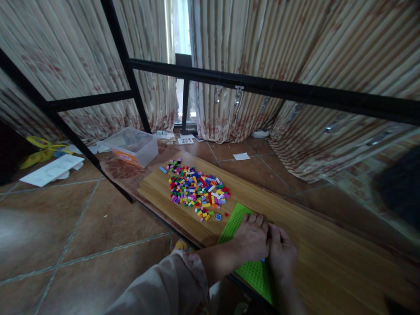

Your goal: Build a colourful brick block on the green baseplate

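While the left hand [252,238] bends its fingers over the green plate [254,276] and the right hand [282,251] meets it at the plate's right side, a bit of blue [263,260] shows just below them, though whether either grip is pinching something I cannot tell, as the fingers hide it. The plate lies aslant on the wooden tabletop [321,249], its far end near a lone blue brick [218,217] and a heap of mixed bricks [193,188]. Beyond the heap stands a clear box [144,148], and behind a black frame [226,76] hang striped curtains [229,35].
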The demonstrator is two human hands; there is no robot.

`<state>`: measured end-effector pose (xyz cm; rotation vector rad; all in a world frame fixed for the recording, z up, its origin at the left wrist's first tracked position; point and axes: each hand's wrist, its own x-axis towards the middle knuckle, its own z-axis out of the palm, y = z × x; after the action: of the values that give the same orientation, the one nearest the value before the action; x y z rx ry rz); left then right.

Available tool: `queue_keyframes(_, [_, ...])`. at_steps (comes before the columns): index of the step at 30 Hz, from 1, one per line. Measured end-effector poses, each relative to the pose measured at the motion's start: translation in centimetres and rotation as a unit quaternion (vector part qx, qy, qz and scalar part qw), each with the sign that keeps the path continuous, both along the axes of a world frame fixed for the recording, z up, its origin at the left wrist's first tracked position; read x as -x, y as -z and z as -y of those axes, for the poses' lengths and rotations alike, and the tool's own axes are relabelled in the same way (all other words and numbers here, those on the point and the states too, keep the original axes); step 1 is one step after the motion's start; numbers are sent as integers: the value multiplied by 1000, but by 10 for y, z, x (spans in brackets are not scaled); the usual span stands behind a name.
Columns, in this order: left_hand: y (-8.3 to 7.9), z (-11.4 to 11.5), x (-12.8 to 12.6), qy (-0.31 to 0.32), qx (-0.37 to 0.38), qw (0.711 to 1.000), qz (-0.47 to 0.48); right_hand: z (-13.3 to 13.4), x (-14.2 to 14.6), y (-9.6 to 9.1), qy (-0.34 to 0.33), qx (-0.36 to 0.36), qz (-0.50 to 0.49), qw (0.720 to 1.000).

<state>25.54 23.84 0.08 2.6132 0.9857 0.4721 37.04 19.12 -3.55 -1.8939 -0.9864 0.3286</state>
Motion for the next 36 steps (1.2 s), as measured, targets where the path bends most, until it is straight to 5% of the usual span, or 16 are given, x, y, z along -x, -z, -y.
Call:
queue_keyframes(12, [7,-4,3,15,-15,999,46,-1,2,-2,-7,11,22,1000])
queue_keyframes(20, [12,-7,48,-18,8,998,65,-1,2,0,-13,11,50,999])
queue_keyframes(27, [14,22,71,-11,-30,999,36,-2,1,3,-24,3,49,999])
queue_keyframes(36, [5,49,60,45,-46,997,-52,-4,2,3,-18,6,50,999])
